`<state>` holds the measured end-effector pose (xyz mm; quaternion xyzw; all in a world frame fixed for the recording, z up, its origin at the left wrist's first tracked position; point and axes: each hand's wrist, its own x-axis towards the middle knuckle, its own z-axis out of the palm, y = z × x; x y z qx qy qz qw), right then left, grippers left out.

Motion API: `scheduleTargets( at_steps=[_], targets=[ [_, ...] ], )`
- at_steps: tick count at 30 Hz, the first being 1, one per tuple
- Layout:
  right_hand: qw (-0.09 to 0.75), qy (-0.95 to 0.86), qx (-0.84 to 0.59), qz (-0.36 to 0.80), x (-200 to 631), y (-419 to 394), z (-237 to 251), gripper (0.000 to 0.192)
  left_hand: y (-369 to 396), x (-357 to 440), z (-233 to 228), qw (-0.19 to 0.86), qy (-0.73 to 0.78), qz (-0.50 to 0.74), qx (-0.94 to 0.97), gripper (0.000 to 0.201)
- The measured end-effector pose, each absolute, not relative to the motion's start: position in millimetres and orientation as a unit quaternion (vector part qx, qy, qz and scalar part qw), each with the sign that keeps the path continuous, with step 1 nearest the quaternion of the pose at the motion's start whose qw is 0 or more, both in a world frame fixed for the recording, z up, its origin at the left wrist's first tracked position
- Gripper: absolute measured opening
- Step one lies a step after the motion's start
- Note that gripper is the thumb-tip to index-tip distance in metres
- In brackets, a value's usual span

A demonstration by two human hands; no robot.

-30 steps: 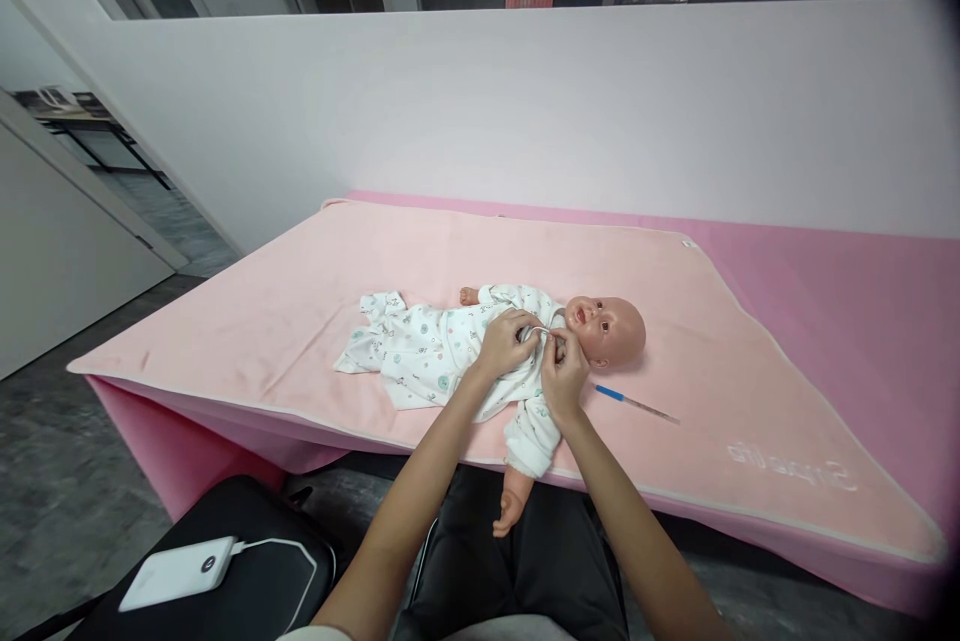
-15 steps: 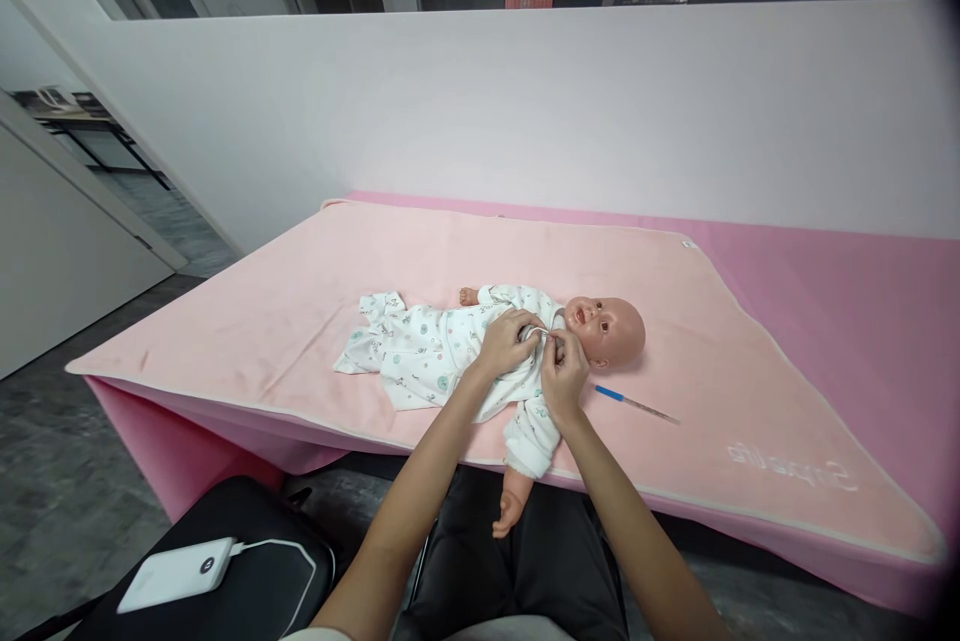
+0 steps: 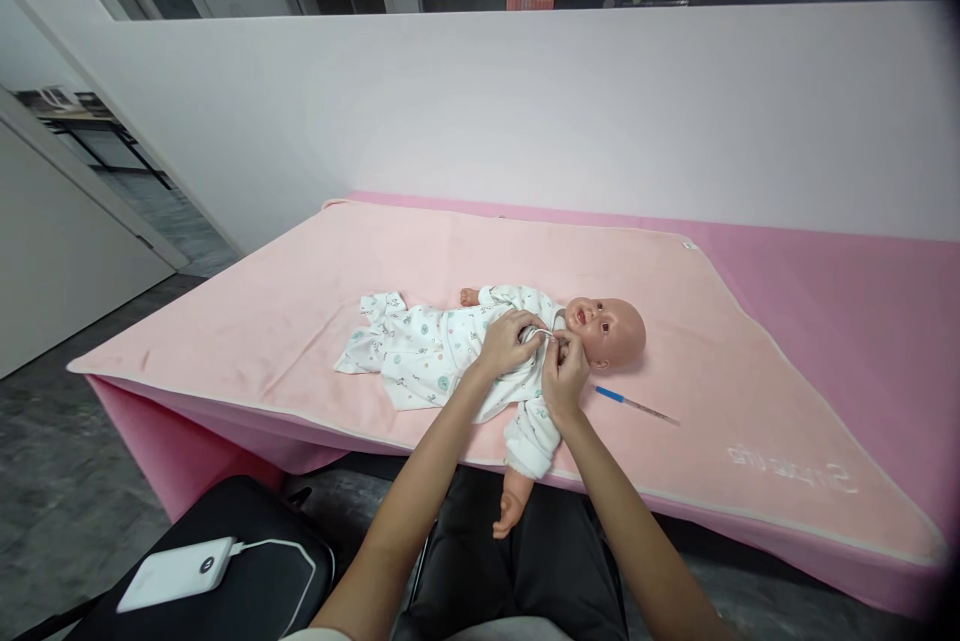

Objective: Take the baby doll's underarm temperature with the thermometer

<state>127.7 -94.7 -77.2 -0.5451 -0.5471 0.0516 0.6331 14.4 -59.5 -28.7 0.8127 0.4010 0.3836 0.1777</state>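
A pale pink blanket (image 3: 750, 341) is spreading over a darker pink cover (image 3: 840, 291), and on it a doll (image 3: 611, 333) is lying on its back, its long axis running crosswise before the person, head to the right. A white printed garment (image 3: 427, 346) is covering its body. The doll's near arm (image 3: 513, 501) is hanging past the blanket's edge, below the hands rather than blocking them. The left hand (image 3: 506, 343) is resting over the chest; the right hand (image 3: 565, 376) is sitting nearer the head — just beside the chin. A blue-handled stick (image 3: 609, 393) is lying to the right hand's outer side, out of the way. A thin white tie (image 3: 543, 330) is stretching directly between the hands — fingertips of both apparently pinching it.
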Motion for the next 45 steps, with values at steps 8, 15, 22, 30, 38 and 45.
scheduleTargets(
  at_steps=[8,15,22,30,38,45],
  targets=[
    [0.630,-0.553,-0.545,0.033,127.1,-94.4,-75.8,0.016,-59.4,14.3,-29.7,0.187,0.406,0.385,0.808,0.014],
    [0.623,-0.556,-0.549,0.029,127.6,-94.5,-76.3,0.017,-59.6,13.8,-29.0,0.189,0.415,0.377,0.806,0.014],
    [0.624,-0.556,-0.549,0.031,127.5,-94.0,-76.5,0.018,-59.1,13.7,-29.8,0.179,0.415,0.378,0.808,0.014],
    [0.624,-0.555,-0.550,0.030,127.9,-92.5,-78.6,0.019,-59.6,13.7,-29.8,0.184,0.414,0.382,0.805,0.013],
    [0.630,-0.552,-0.546,0.027,127.2,-93.4,-78.1,0.019,-58.5,12.9,-29.7,0.191,0.412,0.377,0.807,0.014],
    [0.634,-0.554,-0.539,0.024,127.4,-94.2,-77.0,0.021,-59.0,11.3,-31.2,0.216,0.406,0.389,0.799,0.015]
  ],
)
